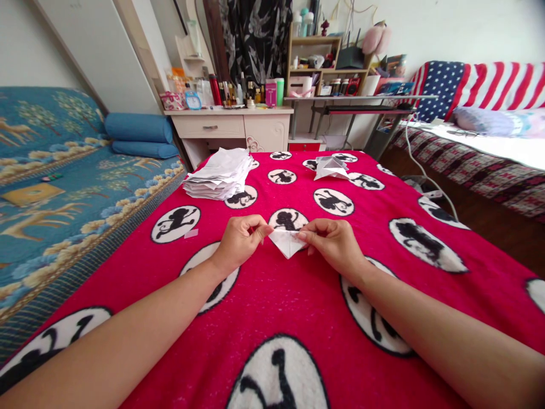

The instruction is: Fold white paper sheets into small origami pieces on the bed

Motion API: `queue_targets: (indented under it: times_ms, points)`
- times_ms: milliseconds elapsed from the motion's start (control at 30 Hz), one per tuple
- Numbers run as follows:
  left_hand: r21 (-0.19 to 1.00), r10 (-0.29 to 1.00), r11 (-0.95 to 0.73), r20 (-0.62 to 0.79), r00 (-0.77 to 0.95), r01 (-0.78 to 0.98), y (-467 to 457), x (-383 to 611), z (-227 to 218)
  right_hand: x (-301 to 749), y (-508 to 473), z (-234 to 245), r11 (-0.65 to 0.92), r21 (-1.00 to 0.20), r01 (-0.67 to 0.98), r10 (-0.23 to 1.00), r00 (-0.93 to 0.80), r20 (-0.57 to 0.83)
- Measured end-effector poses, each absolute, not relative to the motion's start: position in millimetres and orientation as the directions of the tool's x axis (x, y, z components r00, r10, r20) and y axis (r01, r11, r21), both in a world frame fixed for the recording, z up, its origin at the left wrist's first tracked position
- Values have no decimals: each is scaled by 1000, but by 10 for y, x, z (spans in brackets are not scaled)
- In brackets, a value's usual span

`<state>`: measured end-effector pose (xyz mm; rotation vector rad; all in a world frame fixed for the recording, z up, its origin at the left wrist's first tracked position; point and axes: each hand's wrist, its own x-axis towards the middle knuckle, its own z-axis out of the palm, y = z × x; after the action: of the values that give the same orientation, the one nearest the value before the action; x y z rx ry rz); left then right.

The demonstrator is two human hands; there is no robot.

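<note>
A small piece of folded white paper (286, 244) is held between my two hands, its point toward me and a crease down its middle. My left hand (244, 238) pinches the left corner between thumb and fingers. On the other side, my right hand (332, 243) grips the right corner the same way. The paper is just above or on the red blanket (272, 307); I cannot tell which. A folded paper shape (331, 167) lies farther back to the right. Back left sits a thick stack of white paper sheets (221, 173).
A small paper scrap (191, 233) lies left of my hands. Beyond the blanket stand a white dresser (213, 126) with bottles and a desk with a shelf unit (315, 41). A blue sofa (85, 187) is at left, and a bed (502, 165) at right.
</note>
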<state>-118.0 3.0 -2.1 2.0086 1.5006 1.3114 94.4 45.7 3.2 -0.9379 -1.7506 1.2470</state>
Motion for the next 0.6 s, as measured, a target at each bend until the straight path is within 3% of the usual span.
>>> queue_targets:
  times_ms: [233, 400, 600]
  points:
    - [823, 933, -308, 359, -18, 477, 48, -1133, -9, 928, 459, 0, 305, -944, 127, 864, -453, 218]
    - [881, 973, -230, 217, 78, 414, -3, -1047, -5, 893, 374, 38, 358, -922, 145, 835, -492, 247]
    - [890, 976, -208, 160, 149, 405, -75, -969, 16, 885, 319, 72, 493, -839, 230, 733, -629, 258]
